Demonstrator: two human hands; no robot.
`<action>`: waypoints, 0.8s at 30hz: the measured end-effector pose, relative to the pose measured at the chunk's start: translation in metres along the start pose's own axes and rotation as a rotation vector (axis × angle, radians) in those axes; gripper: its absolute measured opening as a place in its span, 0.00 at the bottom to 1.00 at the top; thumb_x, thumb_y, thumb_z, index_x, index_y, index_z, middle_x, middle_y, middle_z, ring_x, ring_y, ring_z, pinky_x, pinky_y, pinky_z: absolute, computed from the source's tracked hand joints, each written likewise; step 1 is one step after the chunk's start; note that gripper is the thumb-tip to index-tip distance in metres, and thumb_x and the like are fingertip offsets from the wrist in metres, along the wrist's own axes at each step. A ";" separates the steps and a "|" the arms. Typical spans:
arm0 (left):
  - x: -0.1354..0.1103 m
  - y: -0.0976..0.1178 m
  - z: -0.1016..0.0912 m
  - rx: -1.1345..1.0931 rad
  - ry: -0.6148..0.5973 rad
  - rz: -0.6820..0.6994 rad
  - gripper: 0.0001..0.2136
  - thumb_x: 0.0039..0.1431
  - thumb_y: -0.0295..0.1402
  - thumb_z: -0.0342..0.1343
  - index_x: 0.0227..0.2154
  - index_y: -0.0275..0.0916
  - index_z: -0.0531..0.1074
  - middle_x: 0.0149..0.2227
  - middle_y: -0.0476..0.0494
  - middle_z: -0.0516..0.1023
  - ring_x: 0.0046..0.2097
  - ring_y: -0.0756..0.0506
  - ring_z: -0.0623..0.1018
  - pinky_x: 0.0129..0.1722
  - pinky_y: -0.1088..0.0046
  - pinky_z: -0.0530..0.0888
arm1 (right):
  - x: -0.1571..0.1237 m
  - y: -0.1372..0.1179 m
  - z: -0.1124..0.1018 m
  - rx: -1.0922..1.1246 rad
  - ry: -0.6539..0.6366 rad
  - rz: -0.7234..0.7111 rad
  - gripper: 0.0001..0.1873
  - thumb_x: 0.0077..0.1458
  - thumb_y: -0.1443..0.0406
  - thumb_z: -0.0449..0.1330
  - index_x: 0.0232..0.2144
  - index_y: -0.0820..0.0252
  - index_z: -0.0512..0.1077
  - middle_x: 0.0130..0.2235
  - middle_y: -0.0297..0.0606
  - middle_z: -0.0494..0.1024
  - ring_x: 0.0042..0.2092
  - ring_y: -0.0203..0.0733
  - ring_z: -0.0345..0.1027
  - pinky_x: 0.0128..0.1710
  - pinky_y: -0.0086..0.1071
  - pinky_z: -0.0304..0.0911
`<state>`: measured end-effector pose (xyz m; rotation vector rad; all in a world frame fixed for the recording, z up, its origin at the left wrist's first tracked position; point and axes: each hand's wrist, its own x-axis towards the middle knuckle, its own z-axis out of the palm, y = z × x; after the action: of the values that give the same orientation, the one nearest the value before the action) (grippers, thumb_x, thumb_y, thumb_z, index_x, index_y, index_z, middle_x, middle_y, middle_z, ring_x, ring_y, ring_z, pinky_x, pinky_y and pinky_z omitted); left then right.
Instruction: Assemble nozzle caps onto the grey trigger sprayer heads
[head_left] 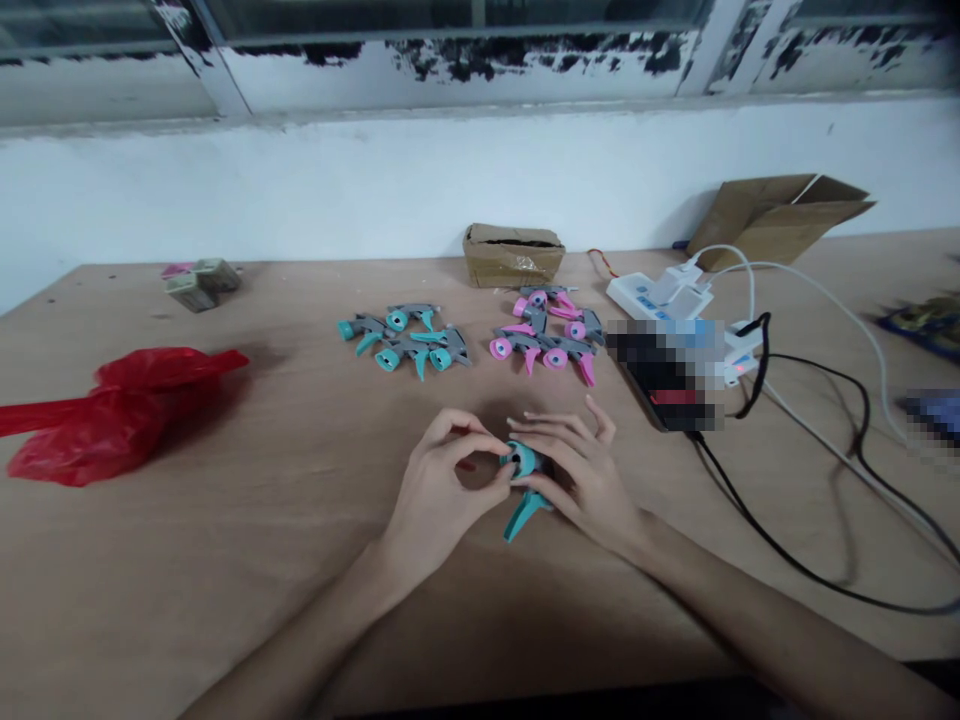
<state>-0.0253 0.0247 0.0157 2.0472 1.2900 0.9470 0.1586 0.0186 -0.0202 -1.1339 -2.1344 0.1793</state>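
Between both hands is a grey and teal trigger spray head [527, 515], its teal trigger pointing down toward me. The thumb and index finger of my left hand [433, 488] pinch the rim of its round teal collar. My right hand [596, 482] is wrapped round the grey body from the other side and hides most of it. Beyond my hands lies a group of several teal spray heads [412, 350]. To the right of that group is a cluster of several pink spray heads [556, 358].
A red plastic bag [120, 420] lies at left, with small blocks [196, 285] behind it. A small cardboard box [514, 262] and an open carton [769, 228] stand by the wall. At right are a phone [660, 385], a power strip [645, 298] and looping cables [795, 575].
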 end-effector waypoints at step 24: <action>-0.012 -0.003 0.014 -0.042 0.025 0.058 0.05 0.59 0.31 0.51 0.36 0.40 0.70 0.41 0.44 0.64 0.38 0.50 0.72 0.37 0.71 0.74 | 0.001 -0.005 -0.002 0.021 0.078 0.035 0.15 0.53 0.58 0.58 0.44 0.51 0.67 0.45 0.31 0.77 0.51 0.42 0.65 0.59 0.49 0.34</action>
<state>-0.0196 0.0141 0.0019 2.0563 1.2191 1.0197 0.1560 0.0163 -0.0164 -1.1483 -2.0404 0.1709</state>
